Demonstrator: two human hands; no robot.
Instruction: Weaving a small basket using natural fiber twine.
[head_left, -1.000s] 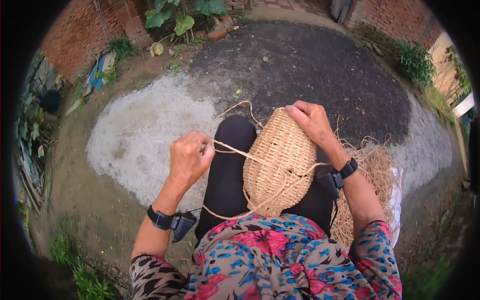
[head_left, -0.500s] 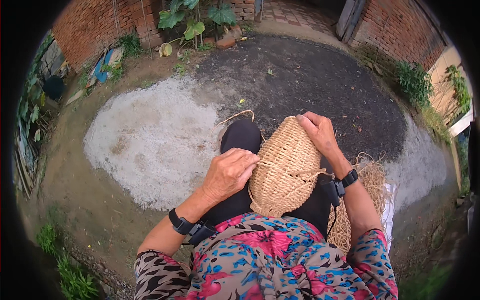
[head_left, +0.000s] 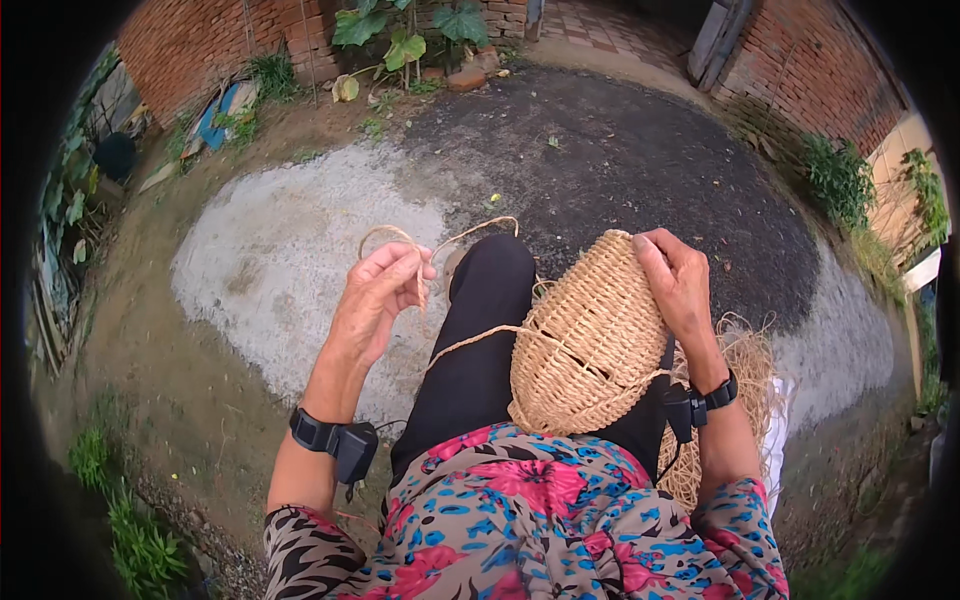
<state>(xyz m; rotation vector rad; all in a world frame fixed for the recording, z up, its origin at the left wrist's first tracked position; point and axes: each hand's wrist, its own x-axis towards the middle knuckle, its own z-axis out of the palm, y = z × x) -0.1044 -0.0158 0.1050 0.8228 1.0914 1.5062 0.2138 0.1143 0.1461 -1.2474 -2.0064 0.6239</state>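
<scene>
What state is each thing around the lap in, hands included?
Woven piece: on the lap, dark gaps showing.
Right hand: gripping its upper edge.
Left hand: raised, pinching a strand.
Strand: looped above that hand.
Fibre pile: loose, tangled.
Wrist straps: fastened.

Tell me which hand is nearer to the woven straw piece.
Right. The right hand grips the upper right edge of the woven straw piece. The left hand is apart from it, off to its left, pinching straw cord.
</scene>
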